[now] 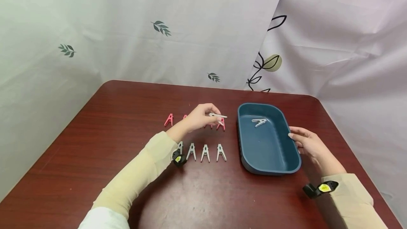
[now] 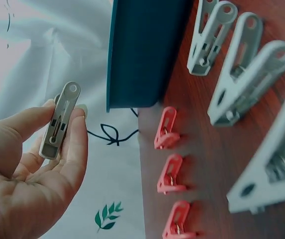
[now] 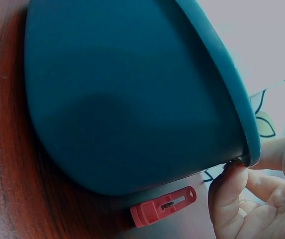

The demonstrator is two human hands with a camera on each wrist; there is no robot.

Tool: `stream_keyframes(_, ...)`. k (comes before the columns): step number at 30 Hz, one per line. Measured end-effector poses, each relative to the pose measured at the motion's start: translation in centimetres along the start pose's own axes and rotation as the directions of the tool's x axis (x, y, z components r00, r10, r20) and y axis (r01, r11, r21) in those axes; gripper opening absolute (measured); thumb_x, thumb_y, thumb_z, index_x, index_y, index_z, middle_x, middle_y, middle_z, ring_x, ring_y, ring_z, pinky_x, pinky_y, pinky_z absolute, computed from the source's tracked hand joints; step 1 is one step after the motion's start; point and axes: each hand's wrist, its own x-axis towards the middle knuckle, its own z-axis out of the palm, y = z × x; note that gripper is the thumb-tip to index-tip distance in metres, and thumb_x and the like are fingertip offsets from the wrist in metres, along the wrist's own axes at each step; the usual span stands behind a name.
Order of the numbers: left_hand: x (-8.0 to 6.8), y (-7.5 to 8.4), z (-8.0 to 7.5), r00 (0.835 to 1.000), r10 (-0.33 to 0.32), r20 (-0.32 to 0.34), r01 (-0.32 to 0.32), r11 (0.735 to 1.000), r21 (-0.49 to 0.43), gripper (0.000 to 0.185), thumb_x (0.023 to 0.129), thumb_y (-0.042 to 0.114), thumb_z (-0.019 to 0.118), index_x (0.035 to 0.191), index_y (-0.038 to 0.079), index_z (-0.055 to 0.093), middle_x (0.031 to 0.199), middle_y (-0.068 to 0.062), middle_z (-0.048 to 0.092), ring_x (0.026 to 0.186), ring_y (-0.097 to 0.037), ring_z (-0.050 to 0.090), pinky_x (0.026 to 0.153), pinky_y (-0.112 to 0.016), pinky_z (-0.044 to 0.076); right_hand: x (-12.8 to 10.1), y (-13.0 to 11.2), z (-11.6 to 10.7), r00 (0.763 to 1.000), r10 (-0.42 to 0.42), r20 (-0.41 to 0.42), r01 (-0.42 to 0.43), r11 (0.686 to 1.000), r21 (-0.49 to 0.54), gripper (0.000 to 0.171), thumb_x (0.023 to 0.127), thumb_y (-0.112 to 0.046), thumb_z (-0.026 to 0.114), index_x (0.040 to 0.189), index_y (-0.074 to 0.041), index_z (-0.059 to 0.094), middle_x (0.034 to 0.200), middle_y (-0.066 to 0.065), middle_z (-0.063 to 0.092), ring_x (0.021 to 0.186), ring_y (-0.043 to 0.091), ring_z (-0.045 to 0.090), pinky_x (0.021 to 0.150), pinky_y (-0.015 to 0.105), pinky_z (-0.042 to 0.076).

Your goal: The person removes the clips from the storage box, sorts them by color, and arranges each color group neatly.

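White plastic is what we are seeing pinched in the left hand (image 1: pixel 198 116): a white peg (image 1: pixel 218 115) held between thumb and fingers (image 2: pixel 75 144), which are curling round it. The hand is hovering above the tabletop (image 1: pixel 111 116), over a row of pink pegs (image 1: pixel 168 119), with the peg pointing toward the tub (image 1: pixel 246 158) and not yet over it.

We are counting 4 white pegs (image 1: pixel 205 153) standing in a row on the tabletop, nearer the person than the pink ones, the leftmost partly hidden by the left wrist. The left wrist view is showing 3 pink pegs (image 2: pixel 171 175) beside the tub's outer wall.

The teal tub is sitting to the right of both rows, and 1 more white peg, the loose peg (image 1: pixel 259 122), is lying inside it near the far end.

The right hand (image 1: pixel 306 142) is resting at the tub's right rim, its fingers (image 3: pixel 227 191) only loosely bent, touching the edge rather than wrapping it.
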Motion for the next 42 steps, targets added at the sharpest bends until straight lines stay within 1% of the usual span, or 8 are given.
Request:
stream_keyframes(2,-0.6,-0.1,-0.4,1.0,-0.004,-0.005,0.004,1.0,0.006,0.016,0.09,0.006,0.063,0.103,-0.003,0.061,0.092,-0.015,0.065,0.087,-0.041,0.065,0.073,-0.052,0.051,0.0,0.0,0.0,1.0,0.002,-0.002,-0.002,1.0,-0.013,0.028,0.098,-0.024,0.052,0.125,-0.019,0.05,0.082,-0.015,0.066,0.069,0.005,0.063,0.063,0.027,0.054)
stream_keyframes(9,-2.3,-0.6,-2.1,1.0,-0.025,-0.011,0.025,0.999,0.022,0.017,0.09,0.006,0.062,0.104,-0.004,0.062,0.096,-0.019,0.065,0.09,-0.043,0.064,0.082,-0.051,0.052,-0.2,0.1,0.0,1.0,0.007,-0.005,-0.007,1.0,0.016,0.016,0.098,-0.023,0.053,0.11,-0.032,0.053,0.082,-0.015,0.066,0.069,0.005,0.063,0.063,0.027,0.054)
stream_keyframes(15,-3.6,-1.1,-3.4,0.999,-0.038,-0.034,0.041,0.996,0.081,0.019,0.092,0.006,0.059,0.108,-0.005,0.062,0.101,-0.025,0.064,0.088,-0.04,0.066,0.079,-0.051,0.053,0.0,0.2,0.2,1.0,0.007,-0.017,-0.007,1.0,0.01,0.02,0.098,-0.022,0.053,0.117,-0.025,0.053,0.082,-0.016,0.065,0.068,0.005,0.062,0.063,0.027,0.054)
stream_keyframes(19,-4.5,-1.3,-4.2,0.998,-0.034,-0.057,0.037,0.998,0.051,0.025,0.091,0.005,0.061,0.112,-0.008,0.057,0.099,-0.028,0.062,0.087,-0.039,0.065,0.078,-0.047,0.055,0.0,0.1,0.2,1.0,0.004,-0.012,-0.004,1.0,0.013,0.017,0.098,-0.022,0.053,0.114,-0.028,0.054,0.081,-0.015,0.066,0.067,0.005,0.062,0.062,0.027,0.054)
stream_keyframes(27,-6.1,-2.3,-6.0,0.983,-0.089,-0.16,0.089,0.996,-0.008,0.029,0.087,0.004,0.065,0.108,-0.01,0.051,0.085,-0.013,0.069,0.074,-0.019,0.066,0.073,-0.039,0.056,-0.1,-0.1,0.2,1.0,-0.005,0.001,0.005,1.0,0.017,0.016,0.098,-0.022,0.053,0.112,-0.029,0.053,0.081,-0.015,0.066,0.068,0.005,0.063,0.063,0.027,0.054)
stream_keyframes(33,-7.5,-3.1,-7.2,0.977,-0.098,-0.19,0.094,0.995,-0.03,0.029,0.088,0.005,0.066,0.111,-0.01,0.059,0.083,-0.004,0.068,0.076,-0.02,0.066,0.077,-0.043,0.056,0.0,-0.2,0.2,1.0,-0.002,0.001,0.002,1.0,0.021,0.016,0.098,-0.023,0.053,0.111,-0.031,0.054,0.081,-0.015,0.067,0.068,0.005,0.063,0.062,0.027,0.054)
stream_keyframes(38,-8.5,-4.1,-8.1,0.977,-0.101,-0.185,0.105,0.994,0.012,0.031,0.089,0.005,0.064,0.117,-0.009,0.06,0.091,-0.015,0.067,0.083,-0.025,0.066,0.078,-0.04,0.056,-0.1,0.0,0.1,1.0,0.006,-0.004,-0.006,1.0,0.017,0.015,0.098,-0.022,0.052,0.11,-0.032,0.053,0.081,-0.015,0.066,0.068,0.005,0.063,0.063,0.027,0.054)
stream_keyframes(42,-9.2,-4.5,-8.6,0.976,-0.111,-0.19,0.118,0.992,0.031,0.036,0.088,0.004,0.065,0.119,-0.011,0.056,0.093,-0.014,0.065,0.08,-0.015,0.064,0.074,-0.029,0.055,-0.1,0.0,0.2,1.0,0.008,-0.007,-0.008,1.0,0.023,0.015,0.098,-0.022,0.052,0.109,-0.032,0.054,0.08,-0.014,0.066,0.068,0.005,0.062,0.063,0.027,0.054)
